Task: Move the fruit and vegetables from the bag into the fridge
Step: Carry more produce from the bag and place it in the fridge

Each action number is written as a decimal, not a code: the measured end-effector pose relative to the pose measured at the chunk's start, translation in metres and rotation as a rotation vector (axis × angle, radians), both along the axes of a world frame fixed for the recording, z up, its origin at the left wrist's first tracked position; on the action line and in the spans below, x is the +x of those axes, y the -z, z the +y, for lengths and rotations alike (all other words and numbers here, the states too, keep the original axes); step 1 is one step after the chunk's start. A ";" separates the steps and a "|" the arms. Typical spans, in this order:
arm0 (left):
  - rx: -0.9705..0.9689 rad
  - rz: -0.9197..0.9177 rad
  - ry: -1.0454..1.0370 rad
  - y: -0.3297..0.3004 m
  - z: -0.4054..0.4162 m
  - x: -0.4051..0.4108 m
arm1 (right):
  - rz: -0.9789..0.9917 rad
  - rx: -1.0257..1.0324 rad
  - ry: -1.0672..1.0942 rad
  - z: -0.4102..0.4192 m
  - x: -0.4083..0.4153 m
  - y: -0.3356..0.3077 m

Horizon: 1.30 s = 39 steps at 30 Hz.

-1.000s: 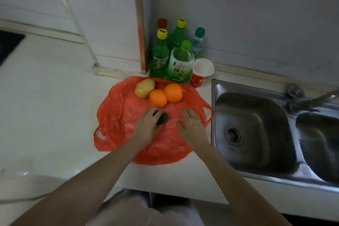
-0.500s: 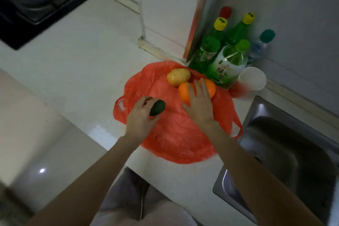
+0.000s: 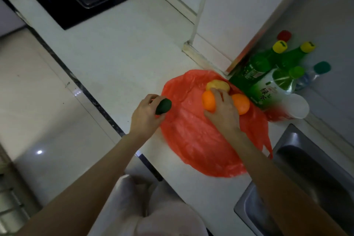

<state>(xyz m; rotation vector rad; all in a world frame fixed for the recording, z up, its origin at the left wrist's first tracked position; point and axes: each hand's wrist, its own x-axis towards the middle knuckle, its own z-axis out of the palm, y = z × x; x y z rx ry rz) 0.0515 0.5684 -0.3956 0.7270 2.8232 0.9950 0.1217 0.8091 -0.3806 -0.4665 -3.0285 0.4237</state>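
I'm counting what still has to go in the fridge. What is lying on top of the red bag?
On the red bag lie two oranges and a potato. The right hand covers part of them, hiding anything beneath it. The left hand holds a dark green fruit at the bag's edge.

Left hand (image 3: 146, 115) grip curled closed, right hand (image 3: 223, 110) fingers spread downward

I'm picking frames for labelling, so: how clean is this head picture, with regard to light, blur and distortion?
Head view: dim, flat light, with small glare spots on the glossy floor; motion smear on the green bottles and paper cup; wide-angle bending tilts the counter edge; the left hand gripping the avocado and the right hand on the oranges stay readable.
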 end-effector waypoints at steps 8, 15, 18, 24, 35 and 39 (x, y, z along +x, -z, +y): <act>0.031 0.091 -0.162 -0.041 -0.123 -0.052 | 0.168 -0.138 -0.146 -0.122 -0.068 -0.049; 0.079 0.158 -0.375 -0.087 -0.275 -0.094 | 0.201 -0.284 -0.325 -0.276 -0.155 -0.080; 0.078 0.171 -0.480 -0.104 -0.340 -0.105 | 0.204 -0.326 -0.438 -0.338 -0.185 -0.091; 0.134 0.200 -0.710 -0.133 -0.444 -0.123 | 0.207 -0.339 -0.676 -0.441 -0.248 -0.111; 0.039 0.308 -0.872 -0.174 -0.590 -0.242 | 0.290 -0.330 -0.942 -0.604 -0.424 -0.161; 0.025 0.326 -0.903 -0.190 -0.625 -0.316 | 0.323 -0.342 -0.961 -0.650 -0.501 -0.180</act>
